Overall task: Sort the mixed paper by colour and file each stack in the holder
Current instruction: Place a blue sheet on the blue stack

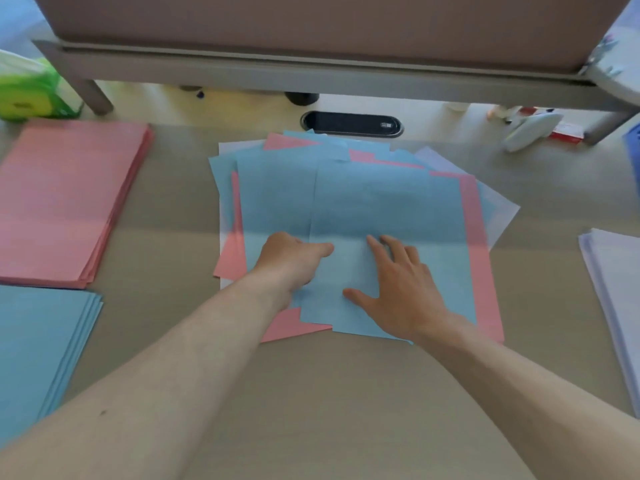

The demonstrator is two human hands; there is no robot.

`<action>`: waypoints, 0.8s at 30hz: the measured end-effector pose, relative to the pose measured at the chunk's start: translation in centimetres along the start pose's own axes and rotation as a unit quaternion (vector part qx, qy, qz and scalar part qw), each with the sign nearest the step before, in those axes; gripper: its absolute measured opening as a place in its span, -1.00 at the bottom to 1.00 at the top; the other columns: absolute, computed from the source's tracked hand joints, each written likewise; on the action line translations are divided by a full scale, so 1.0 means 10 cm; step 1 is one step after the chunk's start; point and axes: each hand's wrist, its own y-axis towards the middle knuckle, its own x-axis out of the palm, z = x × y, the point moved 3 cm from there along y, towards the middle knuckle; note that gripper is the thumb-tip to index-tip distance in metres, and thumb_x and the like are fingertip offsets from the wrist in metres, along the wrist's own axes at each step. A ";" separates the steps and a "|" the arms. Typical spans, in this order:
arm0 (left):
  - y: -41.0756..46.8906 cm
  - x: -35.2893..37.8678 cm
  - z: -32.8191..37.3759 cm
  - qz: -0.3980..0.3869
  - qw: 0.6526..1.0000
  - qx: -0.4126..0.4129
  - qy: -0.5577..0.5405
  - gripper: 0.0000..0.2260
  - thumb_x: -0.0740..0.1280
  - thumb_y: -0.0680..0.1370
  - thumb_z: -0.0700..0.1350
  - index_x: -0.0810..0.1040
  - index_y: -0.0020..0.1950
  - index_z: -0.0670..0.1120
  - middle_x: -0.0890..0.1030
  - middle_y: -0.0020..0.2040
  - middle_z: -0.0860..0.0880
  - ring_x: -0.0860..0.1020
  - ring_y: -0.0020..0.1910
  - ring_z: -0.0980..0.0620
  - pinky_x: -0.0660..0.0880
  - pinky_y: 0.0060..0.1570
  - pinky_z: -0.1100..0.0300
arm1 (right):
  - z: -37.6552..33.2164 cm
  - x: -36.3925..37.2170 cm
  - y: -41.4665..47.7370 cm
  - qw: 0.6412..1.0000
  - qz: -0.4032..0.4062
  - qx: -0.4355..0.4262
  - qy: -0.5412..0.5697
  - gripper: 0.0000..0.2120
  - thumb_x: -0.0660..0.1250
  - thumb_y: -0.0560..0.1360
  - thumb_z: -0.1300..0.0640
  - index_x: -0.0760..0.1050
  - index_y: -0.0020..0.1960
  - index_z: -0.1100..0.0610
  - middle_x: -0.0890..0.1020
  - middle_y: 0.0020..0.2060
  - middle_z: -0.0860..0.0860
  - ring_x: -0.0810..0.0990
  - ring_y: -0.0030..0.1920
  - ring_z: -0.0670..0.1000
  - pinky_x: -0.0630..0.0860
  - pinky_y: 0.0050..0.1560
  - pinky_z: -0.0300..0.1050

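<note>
We are in an office: a pale bench with an oval cable grommet, a partition screen raised along its far edge, and stacks of pink paper and blue paper.

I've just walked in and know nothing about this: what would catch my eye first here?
The messy pile of blue, pink and white sheets in the middle stands out, with the right hand flat on the top blue sheet and the left hand seemingly pinching its edge. A pink stack and a blue stack lie sorted on the left, a white stack at the right edge.
</note>
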 end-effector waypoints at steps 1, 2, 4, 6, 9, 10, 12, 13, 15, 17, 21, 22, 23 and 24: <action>0.01 0.02 0.00 -0.002 1.000 -0.011 -0.005 -0.69 0.53 0.49 0.01 0.58 0.04 -0.19 0.56 -0.07 -0.08 0.57 -0.14 -0.06 0.63 0.14 -0.04 | 0.01 0.00 0.00 1.000 0.001 0.000 0.000 -0.11 0.30 0.49 -0.33 0.01 0.61 0.06 0.11 0.57 0.01 0.10 0.53 0.09 0.24 0.46 0.04; 0.02 0.04 0.02 -0.004 1.000 -0.022 -0.009 -0.65 0.54 0.49 0.00 0.58 0.11 -0.21 0.57 -0.07 -0.07 0.57 -0.15 -0.03 0.63 0.03 0.04 | 0.02 0.01 -0.01 1.000 0.002 0.000 0.001 -0.11 0.29 0.49 -0.34 0.01 0.61 0.06 0.10 0.57 0.00 0.10 0.53 0.09 0.24 0.46 0.04; 0.03 0.05 0.03 -0.010 0.999 -0.034 -0.013 -0.64 0.54 0.48 0.00 0.58 0.11 -0.21 0.57 -0.12 -0.03 0.52 -0.24 0.00 0.51 -0.22 0.17 | 0.04 0.02 -0.02 1.000 0.004 -0.001 0.007 -0.12 0.29 0.49 -0.34 0.01 0.61 0.05 0.09 0.57 -0.01 0.08 0.54 0.08 0.22 0.46 0.03; 0.05 0.04 0.03 -0.017 0.999 -0.033 -0.006 -0.71 0.52 0.50 -0.03 0.63 0.07 -0.22 0.59 -0.18 -0.04 0.45 -0.32 -0.03 0.33 -0.35 0.22 | 0.05 0.02 -0.02 1.000 0.008 -0.002 0.015 -0.13 0.28 0.49 -0.33 0.00 0.61 0.03 0.08 0.57 -0.01 0.07 0.54 0.07 0.19 0.47 0.03; 0.06 0.00 0.02 -0.004 0.998 0.021 0.055 -0.79 0.42 0.56 -0.06 0.66 -0.07 -0.22 0.63 -0.23 -0.06 0.47 -0.33 -0.04 0.30 -0.35 0.22 | 0.02 -0.01 -0.02 0.999 0.011 -0.007 0.031 -0.15 0.28 0.50 -0.33 0.01 0.61 0.00 0.10 0.57 -0.01 0.06 0.54 0.06 0.14 0.48 0.00; 0.05 -0.05 0.03 0.017 0.995 0.049 0.089 -0.78 0.40 0.58 -0.05 0.65 -0.11 -0.21 0.64 -0.25 -0.06 0.50 -0.32 -0.03 0.34 -0.35 0.21 | 0.01 -0.02 -0.01 0.999 0.014 -0.013 0.035 -0.16 0.27 0.50 -0.33 0.01 0.61 0.00 0.11 0.56 -0.02 0.07 0.54 0.05 0.13 0.49 -0.01; 0.06 -0.24 0.02 0.075 0.986 0.086 0.124 -0.79 0.38 0.59 -0.03 0.65 -0.17 -0.12 0.65 -0.25 -0.03 0.56 -0.28 0.01 0.37 -0.35 0.22 | -0.01 -0.07 0.04 0.999 0.025 -0.023 0.042 -0.17 0.27 0.51 -0.32 0.03 0.61 0.01 0.14 0.56 -0.01 0.07 0.55 0.04 0.12 0.50 -0.01; 0.08 -0.40 0.00 0.104 0.982 0.094 0.126 -0.78 0.38 0.59 -0.03 0.64 -0.19 -0.11 0.66 -0.24 -0.02 0.58 -0.26 0.00 0.38 -0.35 0.23 | -0.01 -0.10 0.08 0.998 0.031 -0.021 0.050 -0.18 0.27 0.52 -0.31 0.04 0.61 0.01 0.14 0.56 -0.01 0.07 0.55 0.05 0.12 0.50 0.00; 0.13 -0.73 -0.05 0.142 0.979 0.091 0.113 -0.77 0.38 0.59 -0.02 0.64 -0.19 -0.12 0.70 -0.20 -0.04 0.64 -0.23 -0.05 0.45 -0.29 0.20 | 0.00 -0.17 0.14 0.997 0.039 -0.002 0.073 -0.20 0.27 0.54 -0.28 0.06 0.61 0.03 0.16 0.56 0.01 0.09 0.55 0.06 0.13 0.52 0.02; 0.18 -1.01 -0.16 0.163 0.977 0.083 0.111 -0.76 0.38 0.59 -0.01 0.64 -0.21 -0.10 0.70 -0.23 -0.02 0.65 -0.26 -0.04 0.51 -0.23 0.13 | 0.01 -0.22 0.20 0.993 0.038 0.016 0.107 -0.22 0.29 0.56 -0.23 0.07 0.61 0.08 0.19 0.55 0.04 0.13 0.54 0.08 0.15 0.52 0.00; 0.20 -1.14 -0.34 0.170 0.975 0.071 0.120 -0.75 0.40 0.59 -0.02 0.65 -0.24 -0.10 0.69 -0.31 -0.01 0.63 -0.30 -0.05 0.44 -0.24 0.13 | 0.01 -0.24 0.39 0.969 0.040 0.092 0.226 -0.25 0.39 0.54 -0.13 0.18 0.58 0.15 0.33 0.48 0.08 0.28 0.50 0.07 0.21 0.48 -0.08; 0.21 -1.11 -0.37 0.161 0.977 0.069 0.126 -0.75 0.41 0.59 -0.03 0.65 -0.24 -0.12 0.69 -0.32 -0.04 0.63 -0.31 -0.07 0.45 -0.24 0.13 | 0.02 -0.26 0.45 0.955 0.052 0.127 0.262 -0.24 0.42 0.51 -0.12 0.22 0.56 0.16 0.39 0.45 0.08 0.35 0.46 0.07 0.28 0.47 -0.06; 0.21 -1.07 -0.39 0.155 0.977 0.066 0.133 -0.75 0.41 0.58 -0.03 0.66 -0.24 -0.14 0.70 -0.30 -0.08 0.63 -0.30 -0.08 0.47 -0.24 0.14 | 0.03 -0.28 0.51 0.940 0.060 0.160 0.295 -0.24 0.45 0.49 -0.11 0.26 0.54 0.17 0.44 0.43 0.09 0.41 0.42 0.07 0.34 0.44 -0.02; 0.21 -1.03 -0.39 0.152 0.976 0.070 0.136 -0.75 0.41 0.58 -0.04 0.66 -0.23 -0.15 0.71 -0.29 -0.09 0.65 -0.28 -0.09 0.52 -0.22 0.12 | 0.04 -0.29 0.57 0.927 0.062 0.184 0.320 -0.25 0.47 0.48 -0.10 0.28 0.53 0.17 0.47 0.40 0.08 0.45 0.39 0.07 0.39 0.41 0.01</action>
